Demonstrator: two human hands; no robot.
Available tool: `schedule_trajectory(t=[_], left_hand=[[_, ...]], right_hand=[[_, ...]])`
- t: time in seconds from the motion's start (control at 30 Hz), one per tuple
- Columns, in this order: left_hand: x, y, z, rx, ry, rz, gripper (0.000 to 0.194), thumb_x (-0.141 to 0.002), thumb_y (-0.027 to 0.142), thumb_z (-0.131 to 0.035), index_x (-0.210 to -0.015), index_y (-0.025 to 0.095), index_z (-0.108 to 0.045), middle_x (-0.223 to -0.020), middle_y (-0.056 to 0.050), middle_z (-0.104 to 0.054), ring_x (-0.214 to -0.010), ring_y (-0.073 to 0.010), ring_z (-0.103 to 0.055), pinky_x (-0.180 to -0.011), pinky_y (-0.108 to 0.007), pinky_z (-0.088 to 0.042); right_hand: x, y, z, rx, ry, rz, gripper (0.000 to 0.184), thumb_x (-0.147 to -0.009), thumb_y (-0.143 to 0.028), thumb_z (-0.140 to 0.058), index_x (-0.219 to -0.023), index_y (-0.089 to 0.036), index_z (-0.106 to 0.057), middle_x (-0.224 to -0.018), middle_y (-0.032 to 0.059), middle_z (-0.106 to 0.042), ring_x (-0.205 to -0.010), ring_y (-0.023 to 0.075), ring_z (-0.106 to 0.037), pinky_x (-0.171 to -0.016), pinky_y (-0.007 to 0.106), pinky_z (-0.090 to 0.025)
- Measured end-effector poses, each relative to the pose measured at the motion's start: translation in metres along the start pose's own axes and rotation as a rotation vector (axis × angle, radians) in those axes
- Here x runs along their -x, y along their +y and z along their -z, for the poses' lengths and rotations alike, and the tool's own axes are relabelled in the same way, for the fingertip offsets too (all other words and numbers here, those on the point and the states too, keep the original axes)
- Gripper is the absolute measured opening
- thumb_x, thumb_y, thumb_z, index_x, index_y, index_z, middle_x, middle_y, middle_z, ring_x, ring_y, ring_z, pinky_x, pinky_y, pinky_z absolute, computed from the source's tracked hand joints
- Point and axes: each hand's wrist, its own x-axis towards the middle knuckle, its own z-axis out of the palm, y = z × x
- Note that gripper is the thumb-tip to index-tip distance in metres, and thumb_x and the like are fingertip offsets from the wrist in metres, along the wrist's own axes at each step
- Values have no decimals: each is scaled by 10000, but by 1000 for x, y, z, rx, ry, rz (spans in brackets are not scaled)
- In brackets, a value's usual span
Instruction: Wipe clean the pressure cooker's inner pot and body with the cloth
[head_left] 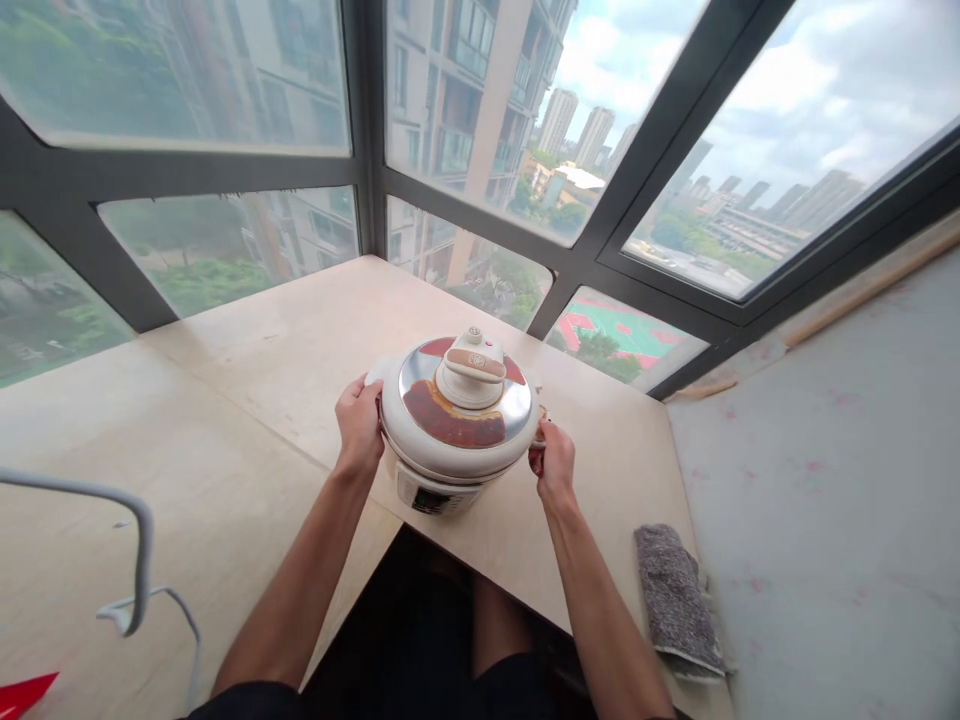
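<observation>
A cream electric pressure cooker (397, 440) stands upright near the inner edge of the wooden counter. Its round lid has a shiny metal top with brown-red patches and a raised handle (475, 360) with a valve knob. On the cooker's left side, my left hand (360, 420) is closed around the side grip, thumb on top. My right hand (556, 455) has its fingers curled on the right side handle, with a dark red patch showing below them. A small display panel (431, 500) on the cooker's front faces me. My fingertips are partly hidden on both sides.
Pale wooden counter (247, 380) runs along the dark-framed windows (367, 130). A folded grey-brown cloth (675, 590) lies at right beside the wall (825, 500). At left are a bent grey tube (141, 550), a thin cable (187, 610) and a red item (26, 695).
</observation>
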Motion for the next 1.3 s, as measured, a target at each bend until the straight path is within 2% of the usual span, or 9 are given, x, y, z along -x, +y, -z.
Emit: schedule_trajectory(t=[0.2,0.37,0.47,0.57,0.73,0.83,1.0,1.17,1.3], left_hand=[[59,-36,-42,16,-224,123,265,-600,257,-684,-822,122,-633,-667,19,-574,-590,-90,-486,-580,-217,-381],[99,-71,-75,-35,-296,207,338,-613,280,-691,-909,119,-664,-791,-27,-660,-728,-138,-587,-708,-256,-455],[109,-87,-86,-82,-325,203,456,-627,304,-701,-1037,107,-668,-862,-37,-677,-787,-150,-609,-744,-266,-463],[109,-94,-88,-141,-342,164,526,-638,349,-710,-1103,109,-661,-885,-40,-676,-794,-160,-611,-741,-279,-469],[99,-93,-88,-237,-254,111,562,-565,356,-734,-1068,114,-663,-860,-36,-669,-739,-147,-590,-718,-271,-466],[102,-94,-93,-233,-180,90,563,-538,321,-689,-1063,120,-661,-799,-13,-632,-661,-119,-537,-627,-236,-418],[112,-104,-99,-298,-118,-75,646,-633,373,-611,-1225,116,-648,-658,36,-504,-550,-94,-367,-508,-224,-287],[112,-106,-99,-323,-112,-114,634,-640,380,-615,-1212,112,-663,-706,17,-542,-579,-97,-409,-525,-223,-324],[111,-102,-97,-331,-133,-116,610,-668,341,-622,-1233,115,-666,-791,-8,-602,-630,-106,-476,-564,-224,-386]], right_hand=[[-1,-15,80,-77,260,13,331,-693,-461,-636,-632,-210,-430,-462,-80,-386,-345,56,-311,-322,199,-153],[5,-21,146,-80,383,0,334,-711,-455,-643,-660,-214,-419,-471,-87,-350,-363,58,-288,-337,203,-152],[5,-19,178,-36,329,19,389,-707,-536,-670,-680,-211,-459,-460,-80,-392,-355,66,-319,-326,196,-166],[3,-13,200,23,137,21,477,-713,-639,-685,-696,-207,-483,-457,-59,-460,-344,77,-361,-318,199,-220],[4,7,206,-12,-27,-1,551,-751,-744,-609,-712,-212,-473,-431,-36,-491,-337,96,-383,-337,210,-269],[5,19,201,-70,-7,4,555,-780,-744,-563,-666,-212,-454,-422,-27,-480,-349,95,-383,-360,215,-293],[1,26,199,-93,-17,56,553,-803,-717,-570,-633,-205,-445,-402,-34,-444,-362,85,-363,-392,213,-254],[-2,22,200,-75,-69,86,577,-804,-750,-536,-634,-206,-443,-398,-30,-438,-370,83,-351,-412,219,-239],[0,21,198,-99,-47,98,577,-788,-756,-555,-641,-209,-439,-407,-34,-438,-377,84,-348,-416,221,-245]])
